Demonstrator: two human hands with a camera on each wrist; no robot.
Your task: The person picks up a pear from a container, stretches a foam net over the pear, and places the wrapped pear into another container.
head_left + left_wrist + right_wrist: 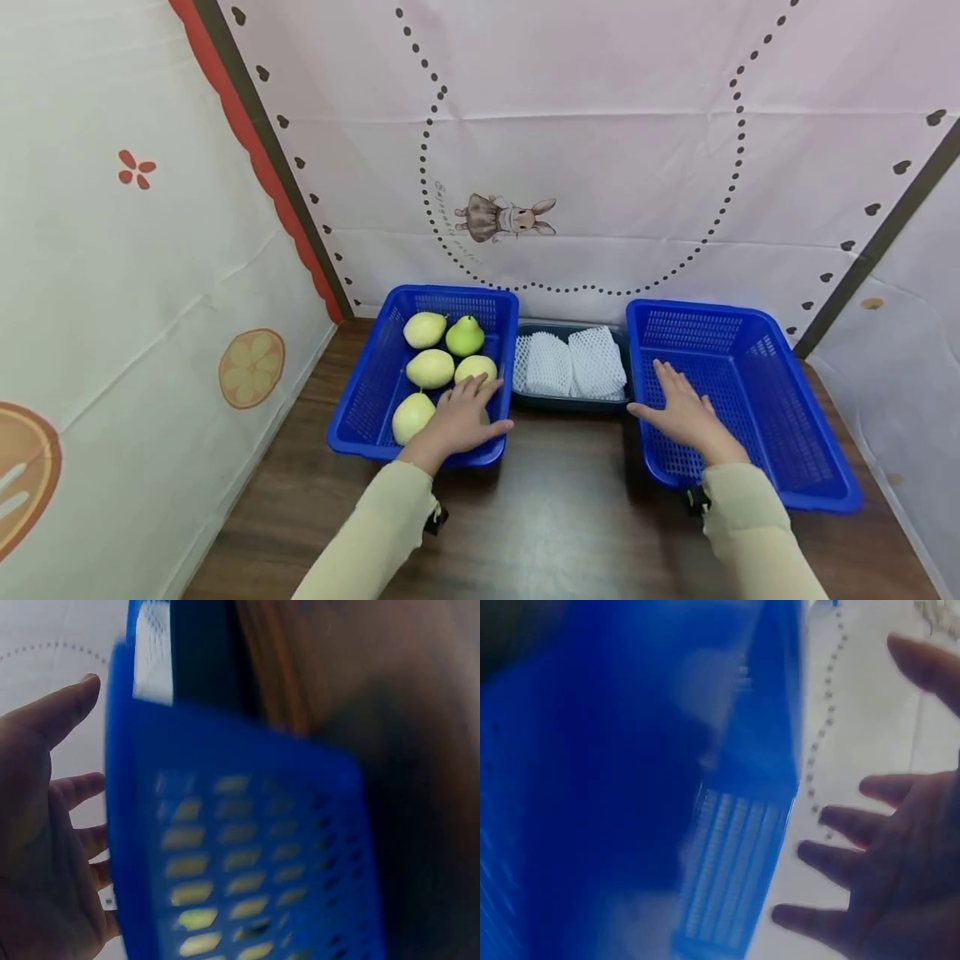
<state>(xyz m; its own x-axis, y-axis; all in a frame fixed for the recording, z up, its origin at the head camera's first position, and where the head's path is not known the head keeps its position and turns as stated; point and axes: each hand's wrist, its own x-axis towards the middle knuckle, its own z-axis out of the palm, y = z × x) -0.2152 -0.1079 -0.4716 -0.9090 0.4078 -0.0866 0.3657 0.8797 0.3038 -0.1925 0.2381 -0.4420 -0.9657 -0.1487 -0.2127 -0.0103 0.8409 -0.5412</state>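
My left hand (459,419) is over the front right part of the left blue basket (348,417), fingers spread, above several pale yellow-green pears (430,369) and one greener pear (465,336). It partly hides a pear at the front right. In the left wrist view the left hand (45,825) shows beside the basket wall (240,757), holding nothing. My right hand (686,414) hovers over the left side of the right blue basket (817,442), which has nothing in it. The right wrist view shows the right hand (900,862) with fingers apart.
Between the baskets stands a dark tray (570,405) with white foam net sleeves (597,362). The brown wooden tabletop (555,500) extends in front. Printed cloth (600,167) hangs behind, and more cloth (150,275) stands at the left and right sides.
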